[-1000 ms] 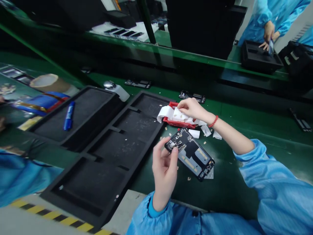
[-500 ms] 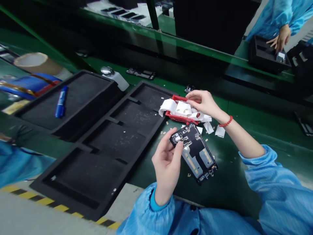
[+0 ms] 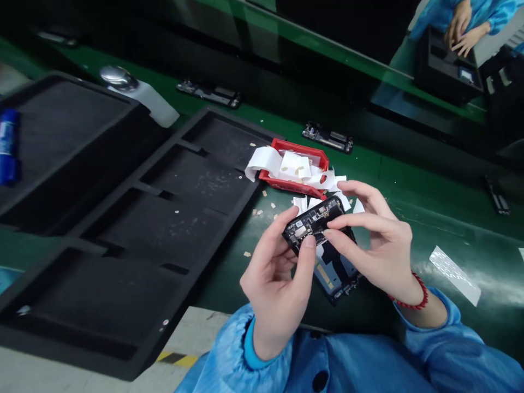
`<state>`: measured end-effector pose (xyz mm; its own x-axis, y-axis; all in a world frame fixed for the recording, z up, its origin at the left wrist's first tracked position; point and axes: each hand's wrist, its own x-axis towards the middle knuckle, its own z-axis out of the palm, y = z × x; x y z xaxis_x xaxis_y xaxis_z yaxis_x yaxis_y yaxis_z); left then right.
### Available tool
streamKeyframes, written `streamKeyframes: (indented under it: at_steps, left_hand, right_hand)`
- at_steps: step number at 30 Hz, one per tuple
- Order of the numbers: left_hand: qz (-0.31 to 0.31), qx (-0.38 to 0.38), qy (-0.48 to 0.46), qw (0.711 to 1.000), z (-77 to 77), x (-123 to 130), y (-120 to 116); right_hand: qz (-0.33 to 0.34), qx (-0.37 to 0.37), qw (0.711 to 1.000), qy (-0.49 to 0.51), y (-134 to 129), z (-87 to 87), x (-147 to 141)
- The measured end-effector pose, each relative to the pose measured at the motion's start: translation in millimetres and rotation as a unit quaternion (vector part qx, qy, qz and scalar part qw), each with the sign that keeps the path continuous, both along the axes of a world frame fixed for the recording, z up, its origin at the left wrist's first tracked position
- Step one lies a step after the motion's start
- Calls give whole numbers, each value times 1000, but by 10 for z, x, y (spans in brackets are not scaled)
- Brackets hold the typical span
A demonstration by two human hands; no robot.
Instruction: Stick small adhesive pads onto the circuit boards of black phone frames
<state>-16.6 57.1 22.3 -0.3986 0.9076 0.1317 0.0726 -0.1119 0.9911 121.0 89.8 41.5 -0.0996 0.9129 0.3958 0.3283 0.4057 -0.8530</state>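
An opened phone (image 3: pixel 331 259), its circuit board and inner parts facing up, is tilted in my left hand (image 3: pixel 278 278). My left fingers support one edge of it while the thumb presses on the board side. Over the phone, my right hand (image 3: pixel 380 245) has its thumb and forefinger pinched close to the board. Whether something tiny is between those fingertips I cannot make out. Just beyond, a small red bin (image 3: pixel 286 185) holds white paper strips (image 3: pixel 266 160), and more paper pieces (image 3: pixel 301 204) lie beside it on the green table.
A long black compartment tray (image 3: pixel 196 286) lies left, beside a raised black tray (image 3: pixel 82 131) with a blue marker (image 3: pixel 8 147). Behind are a pump bottle (image 3: pixel 151 103) and phone assemblies (image 3: pixel 327 136). A printed sheet (image 3: pixel 455 275) lies right. Across the bench, a co-worker's hands (image 3: pixel 464 33) are over a black box.
My right hand has come from the red bin down to the phone, fingertips now at its board. My left hand keeps holding the phone. The view has shifted right.
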Motion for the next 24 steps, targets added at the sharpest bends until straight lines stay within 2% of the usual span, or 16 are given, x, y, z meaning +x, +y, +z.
streamKeyframes:
  at_steps: [8, 14, 24]
  left_hand:
    - [4, 23, 23, 999, 53, 47, -76]
    - [3, 76, -28, 997, 20, 49, -110]
    - [21, 88, -55, 994, 56, 125, -117]
  right_hand:
    - [-2, 1, 1000, 27, -39, -10, -56]
    - [-13, -5, 996, 82, -66, 6, -133]
    - [-32, 9, 996, 88, -105, 64, -182]
